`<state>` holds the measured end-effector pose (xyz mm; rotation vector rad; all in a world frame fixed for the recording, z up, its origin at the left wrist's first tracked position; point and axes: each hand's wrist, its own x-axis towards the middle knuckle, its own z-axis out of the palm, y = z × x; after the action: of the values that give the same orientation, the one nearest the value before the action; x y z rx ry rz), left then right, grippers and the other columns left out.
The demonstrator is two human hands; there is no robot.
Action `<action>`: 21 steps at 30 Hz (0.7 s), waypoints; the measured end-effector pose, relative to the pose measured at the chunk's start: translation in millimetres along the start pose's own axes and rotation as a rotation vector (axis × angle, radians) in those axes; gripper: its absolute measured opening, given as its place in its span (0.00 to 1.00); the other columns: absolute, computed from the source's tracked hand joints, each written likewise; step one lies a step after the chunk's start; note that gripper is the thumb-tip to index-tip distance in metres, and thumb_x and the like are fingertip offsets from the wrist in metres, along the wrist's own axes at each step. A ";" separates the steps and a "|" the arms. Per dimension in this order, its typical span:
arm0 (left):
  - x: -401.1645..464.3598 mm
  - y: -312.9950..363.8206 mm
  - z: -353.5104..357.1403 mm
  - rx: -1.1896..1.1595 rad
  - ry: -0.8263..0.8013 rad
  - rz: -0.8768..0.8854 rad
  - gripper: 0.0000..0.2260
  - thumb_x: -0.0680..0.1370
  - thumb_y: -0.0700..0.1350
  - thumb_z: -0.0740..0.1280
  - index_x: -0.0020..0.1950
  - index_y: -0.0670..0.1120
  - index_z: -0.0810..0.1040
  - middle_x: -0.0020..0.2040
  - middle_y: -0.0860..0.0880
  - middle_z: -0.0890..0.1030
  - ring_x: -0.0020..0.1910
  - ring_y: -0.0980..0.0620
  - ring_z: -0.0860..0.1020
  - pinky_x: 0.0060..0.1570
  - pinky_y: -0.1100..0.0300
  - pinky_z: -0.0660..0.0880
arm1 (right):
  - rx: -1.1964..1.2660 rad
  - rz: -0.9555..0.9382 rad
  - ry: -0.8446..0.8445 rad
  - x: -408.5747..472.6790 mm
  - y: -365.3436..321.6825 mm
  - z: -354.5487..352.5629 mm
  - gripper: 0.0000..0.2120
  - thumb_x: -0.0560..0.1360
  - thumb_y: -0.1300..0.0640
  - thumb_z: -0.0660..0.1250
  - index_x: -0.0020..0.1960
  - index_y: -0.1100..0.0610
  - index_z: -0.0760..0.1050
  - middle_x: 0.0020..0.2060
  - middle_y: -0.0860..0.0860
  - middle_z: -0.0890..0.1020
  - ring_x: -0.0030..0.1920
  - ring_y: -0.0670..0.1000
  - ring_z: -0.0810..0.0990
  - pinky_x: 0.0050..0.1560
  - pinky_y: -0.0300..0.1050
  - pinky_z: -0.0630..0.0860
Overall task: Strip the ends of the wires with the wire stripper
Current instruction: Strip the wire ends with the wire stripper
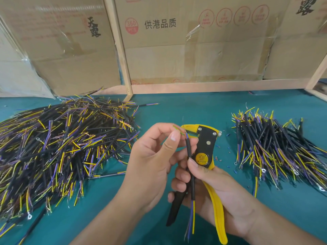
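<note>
Hands meet over the middle of the green table (185, 110), close to the person's body. The right hand (217, 190) is wrapped around the handles of a yellow and black wire stripper (206, 151), its head pointing up and away; its thumb also presses a black-sheathed wire (190, 161) against the tool's body. That wire runs nearly upright beside the stripper. At its top end the thin inner cores fan out just beside the stripper's mouth, and the left hand (150, 161) pinches the yellow-green core between thumb and forefinger, pulling it off to the left, while a blue core stands at the mouth of the tool. Whether that blue core is inside the mouth I cannot tell. At the wire's bottom end, blue and yellow cores hang down below the right palm.

On the left of the table lies a large heap of wires (62, 144), black sheaths with yellow, purple and blue cores sticking out every way, some ending in small ring terminals. On the right sits a smaller heap (276, 149) of the same kind. Small scraps of insulation (218, 159) are scattered on the cloth between the stripper and the smaller heap. Cardboard boxes (194, 41) with printed characters stand behind a wooden frame (122, 55) at the back edge.
</note>
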<state>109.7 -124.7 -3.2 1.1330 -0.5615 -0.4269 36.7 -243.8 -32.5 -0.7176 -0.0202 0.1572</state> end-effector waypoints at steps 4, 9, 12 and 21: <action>1.3 -0.7 -0.2 0.065 0.069 0.059 0.05 0.79 0.47 0.67 0.44 0.49 0.77 0.45 0.42 0.85 0.40 0.44 0.85 0.23 0.59 0.75 | -0.010 0.017 -0.029 -0.4 1.3 -0.8 0.05 0.77 0.57 0.67 0.47 0.59 0.75 0.36 0.54 0.73 0.37 0.53 0.76 0.49 0.56 0.79; 2.0 -2.0 -0.2 0.074 0.123 0.092 0.05 0.77 0.41 0.65 0.43 0.48 0.77 0.38 0.48 0.84 0.42 0.42 0.86 0.29 0.57 0.78 | -0.037 0.014 -0.039 -0.3 3.9 0.5 0.05 0.76 0.57 0.68 0.46 0.59 0.75 0.36 0.54 0.72 0.37 0.54 0.75 0.49 0.57 0.78; 1.6 -2.1 1.0 0.039 0.175 0.087 0.06 0.75 0.39 0.65 0.39 0.47 0.76 0.35 0.48 0.82 0.40 0.41 0.86 0.28 0.60 0.77 | -0.061 0.009 -0.036 -0.5 4.2 2.5 0.05 0.75 0.57 0.69 0.46 0.59 0.76 0.36 0.54 0.73 0.37 0.54 0.75 0.48 0.56 0.79; 1.2 2.3 4.4 -0.022 0.211 0.061 0.10 0.73 0.40 0.65 0.32 0.49 0.74 0.30 0.46 0.80 0.34 0.43 0.85 0.25 0.63 0.75 | -0.142 -0.051 0.004 1.1 6.6 3.6 0.05 0.73 0.58 0.70 0.48 0.57 0.82 0.35 0.55 0.73 0.36 0.55 0.75 0.46 0.57 0.78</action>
<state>108.0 -127.7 0.5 1.1210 -0.4044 -0.2562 36.6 -236.3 -34.1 -0.8580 -0.0464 0.1059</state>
